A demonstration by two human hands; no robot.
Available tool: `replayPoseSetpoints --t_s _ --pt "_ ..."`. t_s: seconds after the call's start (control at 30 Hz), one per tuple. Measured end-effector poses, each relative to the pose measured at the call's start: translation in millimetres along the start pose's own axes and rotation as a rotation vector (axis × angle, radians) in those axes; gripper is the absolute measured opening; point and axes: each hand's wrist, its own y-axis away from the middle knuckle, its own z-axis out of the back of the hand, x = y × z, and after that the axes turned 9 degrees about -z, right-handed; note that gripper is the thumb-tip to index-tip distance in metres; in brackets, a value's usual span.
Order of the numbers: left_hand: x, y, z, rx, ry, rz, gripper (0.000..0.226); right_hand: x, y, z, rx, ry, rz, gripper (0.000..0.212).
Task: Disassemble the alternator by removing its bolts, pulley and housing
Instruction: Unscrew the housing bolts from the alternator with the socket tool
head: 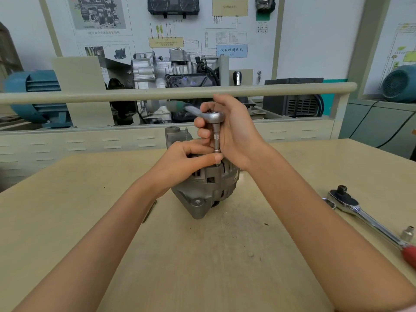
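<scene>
A grey metal alternator [206,189] stands on the beige table [90,221], its slotted housing toward me and a mounting ear at the front. My right hand [234,134] is wrapped around the head of a small ratchet [213,115] with a green handle pointing left. From it a thin extension bar [216,143] runs straight down to a bolt on top of the alternator. My left hand [189,161] rests on the alternator's top, thumb and fingers pinched at the bar's lower end. A thin stud sticks up at the alternator's far side.
A large chrome ratchet [360,212] with a red handle lies on the table at the right, a small socket [407,233] beside it. A thin rod-like piece [149,210] lies left of the alternator. Behind the table stand a rail, an engine display and a wall board.
</scene>
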Motion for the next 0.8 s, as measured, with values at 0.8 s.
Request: replayPoseSetpoints --t_s 0.8 --pt "3 -1 1 0.005 0.007 0.019 0.014 0 -3 2 -0.038 -0.092 0.001 0.04"
